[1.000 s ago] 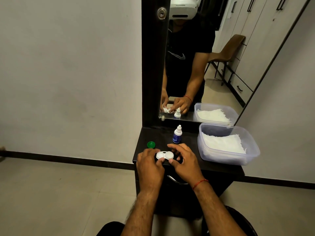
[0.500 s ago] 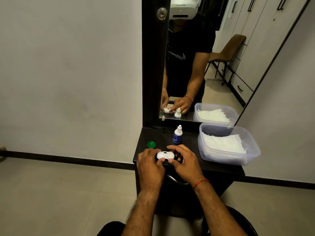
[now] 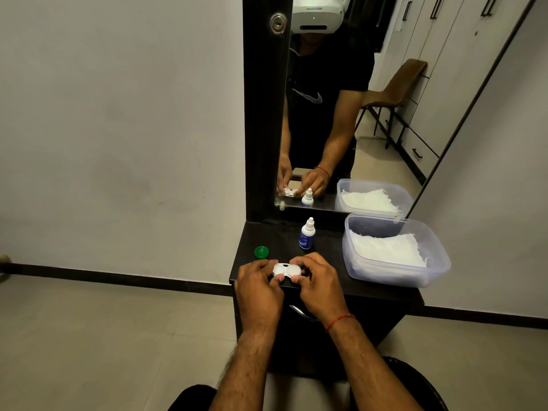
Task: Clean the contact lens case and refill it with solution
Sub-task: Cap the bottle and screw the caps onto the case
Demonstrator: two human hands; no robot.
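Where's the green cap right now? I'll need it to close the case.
In the head view, the green cap lies on the dark dresser top near its left edge, just beyond the left hand.

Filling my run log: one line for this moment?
both hands hold lens case | green cap off | solution bottle upright, untouched

A dark cabinet (image 3: 341, 330) with a tall mirror (image 3: 355, 114) stands against a plain pale wall (image 3: 118, 114) with a dark skirting (image 3: 118, 278), on a beige tiled floor (image 3: 89, 351), the mirror reflecting a brown chair (image 3: 397, 84) and white wardrobe doors (image 3: 450, 54).
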